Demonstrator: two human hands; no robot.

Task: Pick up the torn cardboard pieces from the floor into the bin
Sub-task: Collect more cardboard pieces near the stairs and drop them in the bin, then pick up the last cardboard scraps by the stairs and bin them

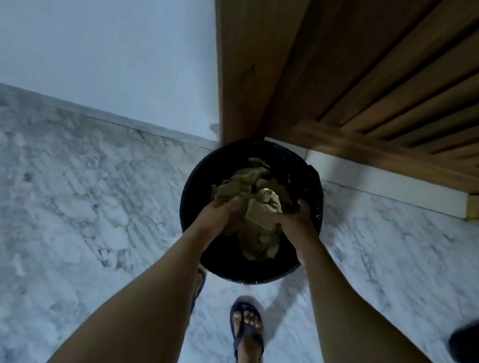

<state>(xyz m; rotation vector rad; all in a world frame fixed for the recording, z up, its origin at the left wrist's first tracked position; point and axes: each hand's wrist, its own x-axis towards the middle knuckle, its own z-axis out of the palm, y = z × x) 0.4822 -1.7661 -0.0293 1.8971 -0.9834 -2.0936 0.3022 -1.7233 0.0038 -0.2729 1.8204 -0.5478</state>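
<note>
- Both hands over the round black perforated bin; left hand and right hand curled onto opposite sides of a bundle of crumpled tan torn cardboard pieces; each grip clamped on the bundle, fingertips largely hidden in the folds.
- Bundle located inside the bin mouth, heaped toward rim level, further brown pieces beneath and behind it.
- Risk: spill over the rim on release, judged likely if the heap springs back; stiff creased cardboard tends to unfold once pressure goes.
- Risk: tipping or sliding of the bin under uneven downward push; smooth grey-white veined marble floor offers little friction, bin appears light.
- Risk: loose fragments shedding from the ragged edges onto the floor near the foot in a dark blue flip-flop sandal.
- Risk: bin jammed against the brown wooden slatted door and its frame just behind, limiting room for repositioning.
- Materials: cardboard matte, fibrous, irregularly torn and folded; bin wall dark, seemingly mesh-patterned, circular; floor polished and hard; plain white wall with a pale skirting strip.
- Dark blurred object at right edge, unidentifiable.
</note>
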